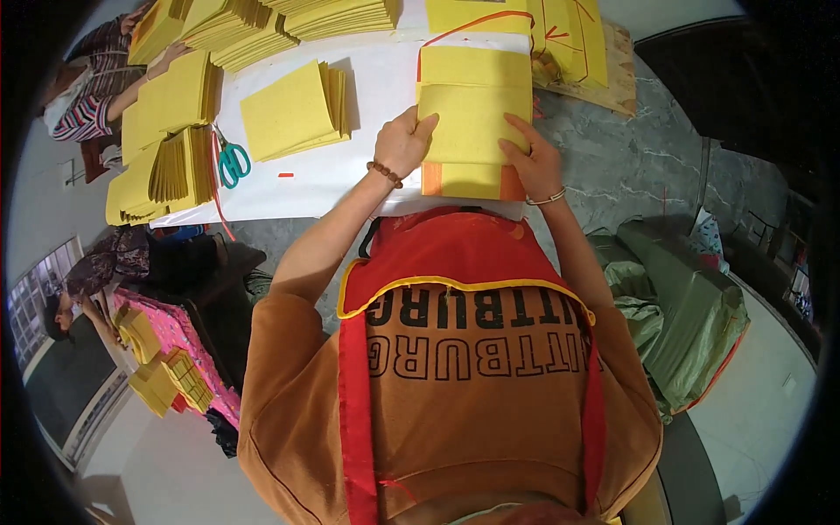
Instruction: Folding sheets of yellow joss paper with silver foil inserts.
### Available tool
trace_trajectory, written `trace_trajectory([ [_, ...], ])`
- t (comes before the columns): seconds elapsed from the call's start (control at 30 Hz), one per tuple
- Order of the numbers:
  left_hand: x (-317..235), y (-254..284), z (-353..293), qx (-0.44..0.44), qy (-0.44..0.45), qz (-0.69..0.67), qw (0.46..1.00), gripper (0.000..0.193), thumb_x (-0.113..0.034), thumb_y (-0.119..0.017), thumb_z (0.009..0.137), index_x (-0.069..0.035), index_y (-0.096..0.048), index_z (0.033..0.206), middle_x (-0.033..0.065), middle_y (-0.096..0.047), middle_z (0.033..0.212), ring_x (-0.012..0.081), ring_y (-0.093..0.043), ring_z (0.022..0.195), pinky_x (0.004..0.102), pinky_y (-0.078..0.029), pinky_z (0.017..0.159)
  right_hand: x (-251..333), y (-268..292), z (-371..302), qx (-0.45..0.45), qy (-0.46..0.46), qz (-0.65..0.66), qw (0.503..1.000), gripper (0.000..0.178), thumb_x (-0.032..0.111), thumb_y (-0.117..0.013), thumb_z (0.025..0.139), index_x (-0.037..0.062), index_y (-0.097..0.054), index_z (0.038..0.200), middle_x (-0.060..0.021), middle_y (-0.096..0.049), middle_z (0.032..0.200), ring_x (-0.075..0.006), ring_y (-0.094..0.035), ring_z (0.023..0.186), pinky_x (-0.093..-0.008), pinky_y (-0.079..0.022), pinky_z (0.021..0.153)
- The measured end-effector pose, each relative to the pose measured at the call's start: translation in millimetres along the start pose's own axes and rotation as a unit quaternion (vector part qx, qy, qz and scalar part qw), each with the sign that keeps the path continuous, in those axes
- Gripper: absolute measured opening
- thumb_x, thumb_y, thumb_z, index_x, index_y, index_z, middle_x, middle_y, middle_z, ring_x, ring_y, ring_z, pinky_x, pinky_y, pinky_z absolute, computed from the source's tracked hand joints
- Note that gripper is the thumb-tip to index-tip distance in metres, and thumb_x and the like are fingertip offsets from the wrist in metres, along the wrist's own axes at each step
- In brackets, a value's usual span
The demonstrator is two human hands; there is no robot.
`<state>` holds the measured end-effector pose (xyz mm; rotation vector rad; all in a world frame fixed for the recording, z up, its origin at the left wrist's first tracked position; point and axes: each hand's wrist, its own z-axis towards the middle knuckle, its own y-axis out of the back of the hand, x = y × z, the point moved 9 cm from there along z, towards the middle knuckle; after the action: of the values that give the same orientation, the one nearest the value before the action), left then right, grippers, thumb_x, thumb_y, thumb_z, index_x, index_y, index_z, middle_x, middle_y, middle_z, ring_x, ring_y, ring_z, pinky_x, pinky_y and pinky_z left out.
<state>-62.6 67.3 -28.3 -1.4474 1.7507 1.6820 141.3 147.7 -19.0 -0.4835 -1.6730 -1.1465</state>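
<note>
A thick stack of yellow paper sheets (468,122) lies at the table's near right edge, with orange-red patches on its near corners. My left hand (407,142) grips its left side, thumb over the top and the other fingers mostly hidden. On the right side my right hand (534,162) is closed round the edge, with thumb and a finger on the top sheet. A red ribbon (477,21) curves past the stack's far end. Left of my hands rests a smaller pile of folded yellow paper (293,114).
Teal-handled scissors (232,164) and a red paper scrap (286,175) lie on the white tabletop (376,66). Yellow bundles (179,92) line its left and far sides. Two other people work at the left. Green wrapped bales (691,311) stand at the right.
</note>
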Motion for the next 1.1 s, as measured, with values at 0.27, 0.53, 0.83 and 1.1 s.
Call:
trace_trajectory([
  [0.27,13.3,2.7,-5.7,0.025,0.032,-0.048,0.998,0.038,-0.037,-0.051,0.088,-0.001,-0.058,0.078,0.0146,-0.058,0.059,0.0303,-0.056,0.055,0.0397,-0.042,0.053,-14.5,-5.1,4.0,0.012,-0.036,0.07,0.997,0.043,0.02,-0.065,0.078,0.0156,-0.057,0.121,-0.0138,-0.065,0.105,-0.0179,-0.064,0.091,-0.0275,-0.048,0.078],
  [0.53,20.2,-3.3,1.2,-0.001,0.052,-0.031,0.998,0.04,-0.036,-0.049,0.089,0.0,-0.056,0.073,0.0146,-0.055,0.056,0.026,-0.055,0.052,0.0384,-0.04,0.05,-34.4,-9.8,6.2,0.007,-0.064,0.086,0.994,0.046,0.02,-0.065,0.077,0.0153,-0.057,0.121,-0.0142,-0.065,0.104,-0.0203,-0.064,0.09,-0.0285,-0.048,0.078],
  [0.83,7.2,17.0,-11.9,-0.089,0.084,-0.18,0.976,0.017,-0.02,-0.057,0.086,-0.004,-0.059,0.089,0.0093,-0.061,0.067,0.0234,-0.055,0.057,0.0358,-0.04,0.053,-25.5,-5.4,8.2,-0.005,-0.052,0.056,0.997,0.046,0.02,-0.065,0.076,0.0148,-0.057,0.122,-0.015,-0.065,0.104,-0.0231,-0.064,0.092,-0.0291,-0.048,0.079],
  [1.1,-96.2,-45.8,-34.4,-0.024,-0.375,0.3,0.877,0.054,-0.037,-0.06,0.081,-0.013,-0.047,0.128,0.0133,-0.041,0.134,0.0301,-0.034,0.126,0.0468,-0.027,0.102,-18.7,-3.1,9.9,-0.008,-0.042,0.035,0.998,0.046,0.021,-0.065,0.077,0.0147,-0.057,0.121,-0.0176,-0.064,0.102,-0.0258,-0.064,0.092,-0.0318,-0.048,0.078],
])
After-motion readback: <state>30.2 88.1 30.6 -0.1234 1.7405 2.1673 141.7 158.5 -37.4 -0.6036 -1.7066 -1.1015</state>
